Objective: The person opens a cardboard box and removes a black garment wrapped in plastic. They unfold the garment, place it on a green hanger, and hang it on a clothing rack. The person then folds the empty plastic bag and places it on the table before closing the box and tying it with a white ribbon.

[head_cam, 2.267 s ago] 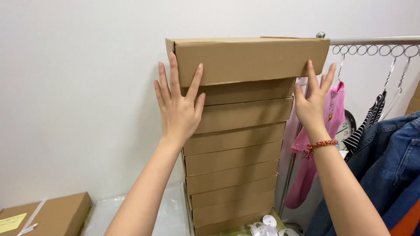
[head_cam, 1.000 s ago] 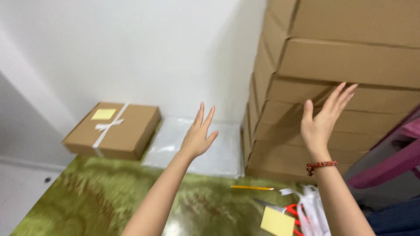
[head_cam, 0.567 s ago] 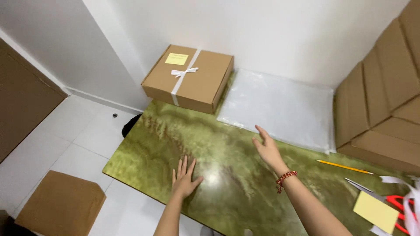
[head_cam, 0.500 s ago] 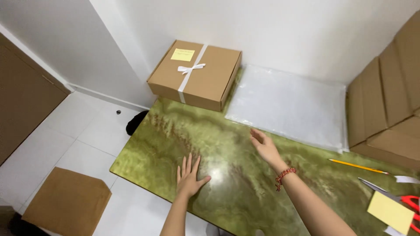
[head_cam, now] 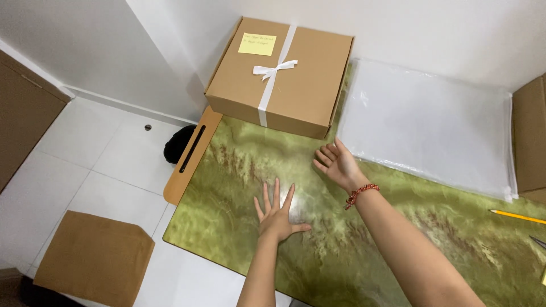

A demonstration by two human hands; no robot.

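Note:
My left hand (head_cam: 277,214) lies flat, fingers spread, on the green marbled table top (head_cam: 364,250). My right hand (head_cam: 336,165), with a red bead bracelet at the wrist, hovers open just below a brown cardboard box (head_cam: 281,74). The box is tied with a white ribbon and bow and carries a yellow sticky note at its far left corner. Neither hand holds anything. The right fingertips are close to the box's front right corner, apart from it.
A stack of clear plastic bags (head_cam: 429,125) lies right of the box. The edge of a cardboard stack (head_cam: 532,136) shows far right, a yellow pencil (head_cam: 518,216) below it. A flat cardboard sheet (head_cam: 94,258) and a black object (head_cam: 179,145) lie on the white tiled floor.
My view swung down from the tall cardboard stack to the table. Both hands left the stack and came down; the left now rests on the table, the right nears the ribboned box.

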